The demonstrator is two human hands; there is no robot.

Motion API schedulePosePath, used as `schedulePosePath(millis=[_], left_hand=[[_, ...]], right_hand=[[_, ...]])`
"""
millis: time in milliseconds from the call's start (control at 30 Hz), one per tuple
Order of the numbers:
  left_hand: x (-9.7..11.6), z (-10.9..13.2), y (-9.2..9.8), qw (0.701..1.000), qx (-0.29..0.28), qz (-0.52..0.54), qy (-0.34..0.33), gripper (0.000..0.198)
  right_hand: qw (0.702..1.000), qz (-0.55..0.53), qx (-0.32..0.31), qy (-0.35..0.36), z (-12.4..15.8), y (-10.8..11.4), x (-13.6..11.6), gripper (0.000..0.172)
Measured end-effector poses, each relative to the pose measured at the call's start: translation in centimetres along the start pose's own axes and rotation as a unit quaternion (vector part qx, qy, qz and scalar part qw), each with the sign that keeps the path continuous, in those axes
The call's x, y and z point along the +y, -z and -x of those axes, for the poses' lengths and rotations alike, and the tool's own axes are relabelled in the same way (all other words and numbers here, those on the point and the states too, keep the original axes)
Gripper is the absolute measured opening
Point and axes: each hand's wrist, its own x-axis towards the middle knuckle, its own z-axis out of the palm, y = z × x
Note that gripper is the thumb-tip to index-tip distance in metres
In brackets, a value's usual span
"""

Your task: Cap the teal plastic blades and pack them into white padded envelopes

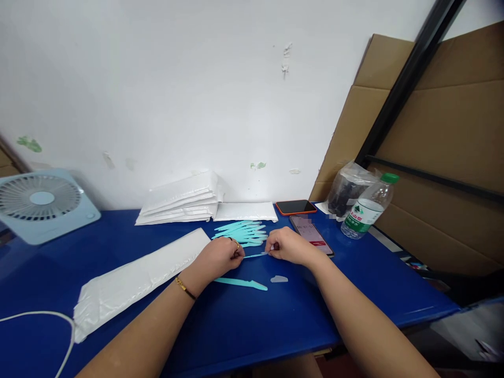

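Both my hands meet over the blue table (244,320), pinching the two ends of one thin teal razor-like stick (254,255). My left hand (220,258), with a ring and a gold bracelet, is closed on its handle end. My right hand (287,245) is closed on its other end, where a small clear cap seems to sit. A second teal stick (241,283) lies on the table just below my hands, with a small clear cap (279,279) beside it. A pile of several more teal sticks (242,232) lies just behind my hands.
A long stack of white plastic bags (137,278) lies at the left, more white packs (181,202) by the wall. Two phones (296,207) (315,236), a water bottle (368,207) and a dark bagged object (348,191) sit at the right. A small fan (41,202) stands far left; cardboard leans right.
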Motion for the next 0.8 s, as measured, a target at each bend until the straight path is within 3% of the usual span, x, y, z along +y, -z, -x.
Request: schedulePosePath(millis=[433,533,600,667,733,800], left_hand=[[-0.6,-0.8,-0.8,1.000,0.023,-0.008,0.000,0.022],[-0.6,-0.8,-0.6,0.998,0.064,0.000,0.023,0.020],[-0.5,-0.4,-0.1,0.995,0.089,0.015,0.047,0.021],[-0.4,0.3,0.7,0.995,0.058,0.054,0.059,0.026],[-0.3,1.1,1.5,0.993,-0.034,0.100,0.052,0.032],[-0.1,1.5,1.8,0.984,-0.119,0.126,0.045,0.032]], right_hand=[[0.999,0.004,0.029,0.016,-1.2,-1.2,-1.1,0.020],[0.998,-0.011,0.058,-0.014,-1.0,-0.7,-1.1,0.016],[0.998,-0.040,0.044,-0.038,-0.3,0.1,-0.9,0.013],[0.995,-0.079,-0.033,-0.048,0.5,1.0,-0.7,0.018],[0.985,-0.104,-0.132,-0.047,1.2,1.6,-0.5,0.026],[0.976,-0.102,-0.188,-0.048,1.5,1.7,-0.4,0.028]])
